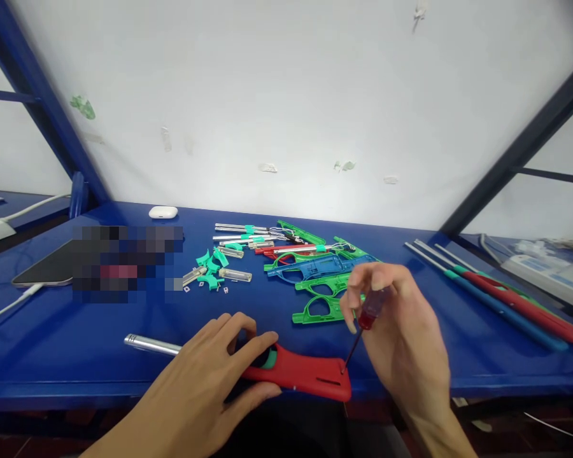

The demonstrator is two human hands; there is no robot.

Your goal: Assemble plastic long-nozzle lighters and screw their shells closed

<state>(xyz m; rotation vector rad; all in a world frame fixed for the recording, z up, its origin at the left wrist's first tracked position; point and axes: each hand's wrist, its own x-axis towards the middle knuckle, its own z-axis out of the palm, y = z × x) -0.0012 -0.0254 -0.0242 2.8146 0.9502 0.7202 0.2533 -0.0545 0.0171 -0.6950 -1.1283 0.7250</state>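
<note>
A red long-nosed gas lighter (310,372) with a silver barrel and a green trigger lies along the front of the blue table. My left hand (214,375) is closed around its middle, by the trigger. My right hand (396,318) grips a screwdriver (371,308) with a dark red, see-through handle. The shaft slants down, and its tip meets the end of the lighter's handle near a narrow slot. Whether a screw sits under the tip is too small to tell. Beyond my right hand lie green and blue lighter shells (305,268).
Silver barrels with wires (241,238), green triggers (212,261) and clear fuel tanks (236,275) lie mid-table. Several lighters (510,299) rest at the right. A phone (48,262) with a white cable and a white earbud case (163,212) are at the left. A white wall stands behind.
</note>
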